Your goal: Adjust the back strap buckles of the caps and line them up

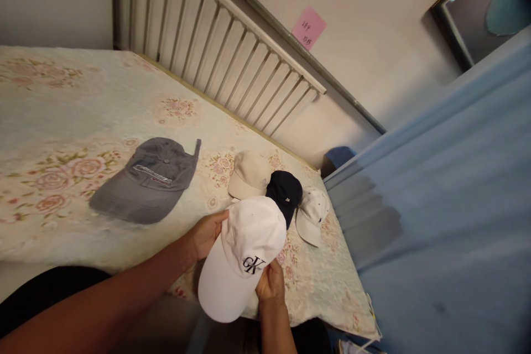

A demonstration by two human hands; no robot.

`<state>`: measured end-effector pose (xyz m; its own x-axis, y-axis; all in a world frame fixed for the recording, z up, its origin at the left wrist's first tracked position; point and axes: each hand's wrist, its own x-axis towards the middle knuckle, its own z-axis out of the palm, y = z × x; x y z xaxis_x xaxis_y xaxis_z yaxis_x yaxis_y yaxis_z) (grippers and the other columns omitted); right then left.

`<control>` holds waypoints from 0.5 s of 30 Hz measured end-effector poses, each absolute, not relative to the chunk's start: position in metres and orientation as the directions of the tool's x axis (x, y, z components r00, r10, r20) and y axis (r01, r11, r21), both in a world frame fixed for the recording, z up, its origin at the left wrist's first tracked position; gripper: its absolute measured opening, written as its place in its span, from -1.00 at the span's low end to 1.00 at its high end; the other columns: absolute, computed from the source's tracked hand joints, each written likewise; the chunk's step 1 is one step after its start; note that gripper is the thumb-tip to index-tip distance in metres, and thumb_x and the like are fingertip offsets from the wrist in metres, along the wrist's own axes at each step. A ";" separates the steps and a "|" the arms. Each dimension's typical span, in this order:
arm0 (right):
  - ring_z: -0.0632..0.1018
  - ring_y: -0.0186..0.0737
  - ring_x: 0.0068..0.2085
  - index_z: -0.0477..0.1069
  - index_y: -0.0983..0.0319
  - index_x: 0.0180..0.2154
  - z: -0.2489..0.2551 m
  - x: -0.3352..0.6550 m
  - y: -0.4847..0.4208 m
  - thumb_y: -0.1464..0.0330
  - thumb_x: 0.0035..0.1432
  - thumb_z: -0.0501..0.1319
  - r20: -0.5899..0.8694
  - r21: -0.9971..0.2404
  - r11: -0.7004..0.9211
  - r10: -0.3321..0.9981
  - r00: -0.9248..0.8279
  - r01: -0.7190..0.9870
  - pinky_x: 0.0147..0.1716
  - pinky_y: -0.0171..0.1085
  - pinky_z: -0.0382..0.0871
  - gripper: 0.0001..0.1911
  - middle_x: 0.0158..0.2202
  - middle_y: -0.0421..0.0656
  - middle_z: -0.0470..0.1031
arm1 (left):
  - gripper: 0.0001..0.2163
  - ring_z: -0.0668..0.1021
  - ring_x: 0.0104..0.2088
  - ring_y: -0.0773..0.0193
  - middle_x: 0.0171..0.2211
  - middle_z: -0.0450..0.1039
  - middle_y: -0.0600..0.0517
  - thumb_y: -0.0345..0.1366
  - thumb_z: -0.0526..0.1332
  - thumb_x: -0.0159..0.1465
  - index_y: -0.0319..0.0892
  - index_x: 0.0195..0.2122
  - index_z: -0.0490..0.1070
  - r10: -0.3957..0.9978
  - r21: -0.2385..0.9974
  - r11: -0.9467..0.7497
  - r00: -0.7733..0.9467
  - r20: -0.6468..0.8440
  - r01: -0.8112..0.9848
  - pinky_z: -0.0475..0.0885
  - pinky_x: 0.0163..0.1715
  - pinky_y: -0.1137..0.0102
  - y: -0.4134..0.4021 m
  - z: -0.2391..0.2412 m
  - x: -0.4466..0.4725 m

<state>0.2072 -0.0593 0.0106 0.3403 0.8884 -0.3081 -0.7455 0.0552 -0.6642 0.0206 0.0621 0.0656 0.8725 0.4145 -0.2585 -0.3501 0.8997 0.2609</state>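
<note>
A white baseball cap [253, 229] with black letters on its front is held up over the near edge of the floral-covered surface. My left hand [208, 232] is closed on its left side, the thumb at the rim. On the other side, near the brim, my right hand [271, 282] grips it, with the fingertips hidden under the cap. Just behind it a beige cap [251, 172] and a black cap [285, 191] lie side by side, partly covered by the white one. A pale cap [312, 213] rests to their right. Farther left lies a grey cap [160, 177], its strap sticking up.
The floral cover [83, 105] spreads over a wide flat surface. A white radiator [224, 44] runs along its back edge, below a pink note [309, 27] on the wall. A blue curtain [448, 193] hangs at the right, with a dark blue object [339, 156] beside it.
</note>
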 end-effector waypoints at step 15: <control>0.54 -0.10 0.01 0.47 0.33 -0.07 0.011 0.206 -0.059 0.38 0.08 0.25 -0.322 -0.643 0.071 0.878 0.353 -0.763 0.18 -0.04 0.23 -0.66 -0.14 -0.03 0.60 | -0.61 0.61 -0.18 -0.02 -0.31 0.62 -0.16 -0.23 0.13 0.25 -0.37 0.02 0.41 0.423 0.268 0.896 0.866 -0.265 -0.355 0.40 -0.08 0.19 0.061 0.074 0.019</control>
<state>0.2064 -0.0592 0.0111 0.3530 0.8785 -0.3220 -0.7627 0.0709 -0.6428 0.0188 0.0606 0.0735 0.8665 0.4231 -0.2649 -0.3553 0.8955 0.2679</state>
